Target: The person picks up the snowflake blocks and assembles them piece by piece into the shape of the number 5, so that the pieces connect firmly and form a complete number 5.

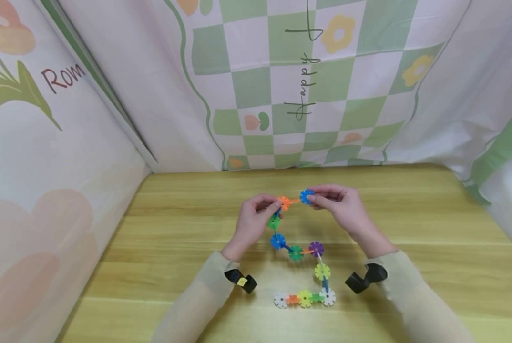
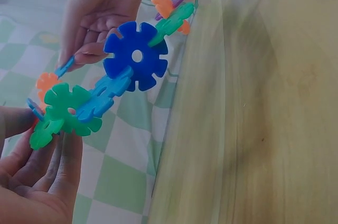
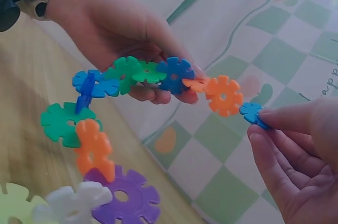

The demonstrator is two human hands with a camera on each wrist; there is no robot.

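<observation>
A winding chain of slotted plastic snowflake discs (image 1: 296,252) runs from the tabletop up to both hands. My left hand (image 1: 253,219) grips the chain near its far end, at a dark blue disc (image 3: 175,75) beside an orange one. Between thumb and fingers, my right hand (image 1: 343,207) pinches a blue snowflake disc (image 1: 305,196). That disc meets the edge of an orange disc (image 3: 224,96); how deep the slots engage, I cannot tell. Green, blue and purple discs (image 3: 124,195) follow down the chain. In the left wrist view, a green disc (image 2: 68,109) sits by the left fingertips.
The chain's near end, with white (image 1: 281,300) and yellow discs (image 1: 305,298), lies on the wooden table (image 1: 174,295). A checked curtain (image 1: 290,85) hangs behind the table's far edge, and a printed cloth (image 1: 67,190) borders the left side. Each wrist wears a black camera strap.
</observation>
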